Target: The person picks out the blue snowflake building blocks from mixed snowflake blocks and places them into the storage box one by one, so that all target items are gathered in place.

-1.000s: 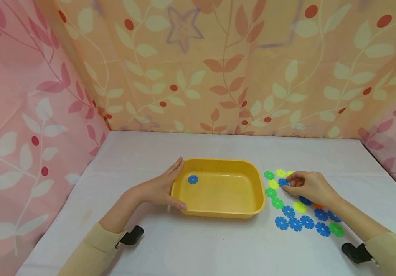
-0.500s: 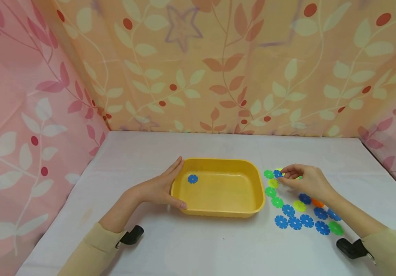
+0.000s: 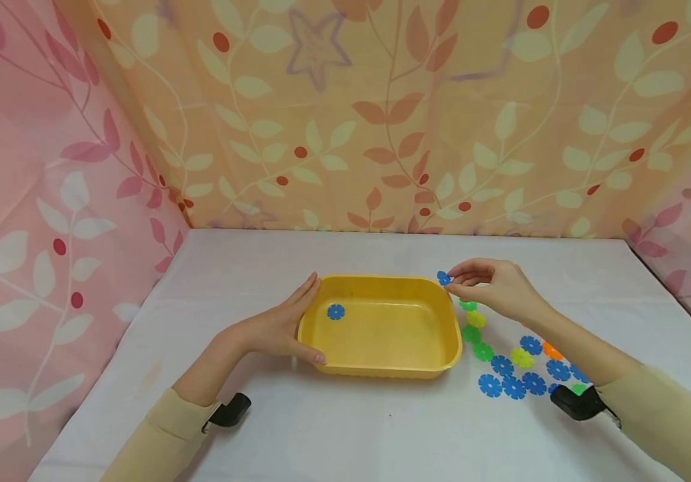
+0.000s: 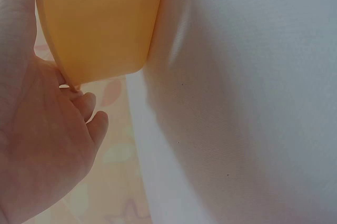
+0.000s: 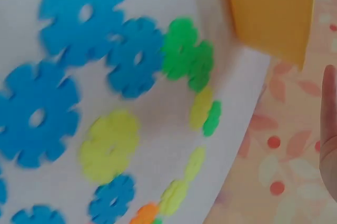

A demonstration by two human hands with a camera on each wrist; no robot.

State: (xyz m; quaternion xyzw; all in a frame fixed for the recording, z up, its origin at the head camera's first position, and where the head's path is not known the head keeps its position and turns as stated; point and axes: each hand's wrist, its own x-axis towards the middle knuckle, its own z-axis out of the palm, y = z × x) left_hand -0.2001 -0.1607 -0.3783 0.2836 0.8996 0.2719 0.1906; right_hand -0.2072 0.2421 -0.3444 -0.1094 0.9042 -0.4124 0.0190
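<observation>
Left hand [image 3: 278, 331]: gripping yellow rectangular plastic tray [image 3: 381, 373], left edge.
Right hand [image 3: 493, 284]: you're pinching blue notched plastic disc [image 3: 443, 277], now reaching far-right corner.

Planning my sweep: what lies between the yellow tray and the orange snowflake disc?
The head view shows green snowflake discs, then a yellow snowflake disc and blue snowflake discs, on the white cloth between them.
</observation>
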